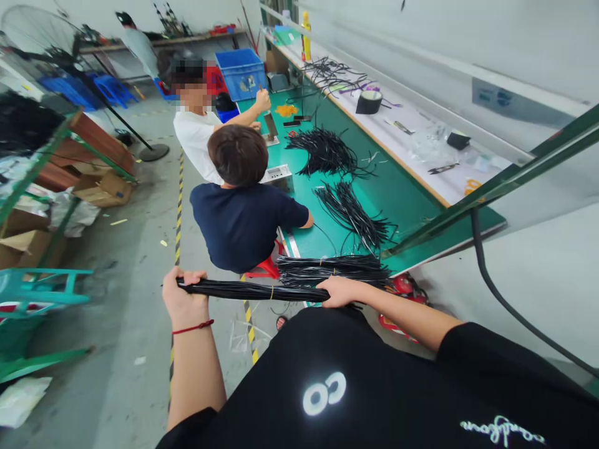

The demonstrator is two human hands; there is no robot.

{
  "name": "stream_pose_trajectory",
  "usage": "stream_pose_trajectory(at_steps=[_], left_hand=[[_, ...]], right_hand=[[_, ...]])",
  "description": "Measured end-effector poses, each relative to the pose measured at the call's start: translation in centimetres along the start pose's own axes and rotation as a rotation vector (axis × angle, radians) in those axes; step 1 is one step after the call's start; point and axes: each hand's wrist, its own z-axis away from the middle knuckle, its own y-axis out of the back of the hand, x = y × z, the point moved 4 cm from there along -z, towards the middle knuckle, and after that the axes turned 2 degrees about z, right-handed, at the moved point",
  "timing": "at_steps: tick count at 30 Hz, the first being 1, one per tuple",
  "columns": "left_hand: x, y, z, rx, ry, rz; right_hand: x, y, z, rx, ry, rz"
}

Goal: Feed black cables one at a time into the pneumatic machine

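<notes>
I hold a long bundle of black cables (255,290) level in front of my chest, tied near its middle with a thin yellow band. My left hand (183,298), with a red string on the wrist, is closed around the bundle's left end. My right hand (340,291) grips the right end, just below another bundle of black cables (334,268) that lies at the near end of the green workbench (402,193).
Two people sit at the bench ahead, one in a dark blue shirt (243,221), one in white (199,140). More black cable piles (327,153) lie on the green top. Blue crates (242,73), a floor fan (40,31), cardboard boxes (100,187) and a green rack (37,293) stand around.
</notes>
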Motion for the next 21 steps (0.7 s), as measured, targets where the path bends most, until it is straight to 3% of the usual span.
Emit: stream_pose_trajectory(at_steps=[6,11,13,15,17,19,21], left_hand=[[-0.4,0.6,0.9,-0.039,0.135,-0.04],[2.1,3.9,3.4,-0.268,0.411,-0.308],[2.8,3.9,4.5,-0.361,0.49,-0.513],[2.6,1.7,6.1,-0.502,0.426,-0.879],[1.3,-3.4,8.6,-0.81,0.182,-1.125],[-1.4,-9.3,12.0,-1.221,0.067,-1.068],[-4.3,-13.9,14.2,-1.355,0.062,-1.035]], right_hand=[[1.0,0.0,1.1,0.049,-0.102,0.191],[1.7,0.1,3.8,0.161,-0.185,0.335],[1.2,0.1,4.8,0.185,-0.167,0.379],[0.4,0.0,5.2,0.205,-0.13,0.42],[-0.3,0.2,5.0,0.227,-0.099,0.462],[-0.7,0.6,4.5,0.254,-0.079,0.502],[-0.6,1.2,4.0,0.284,-0.069,0.536]])
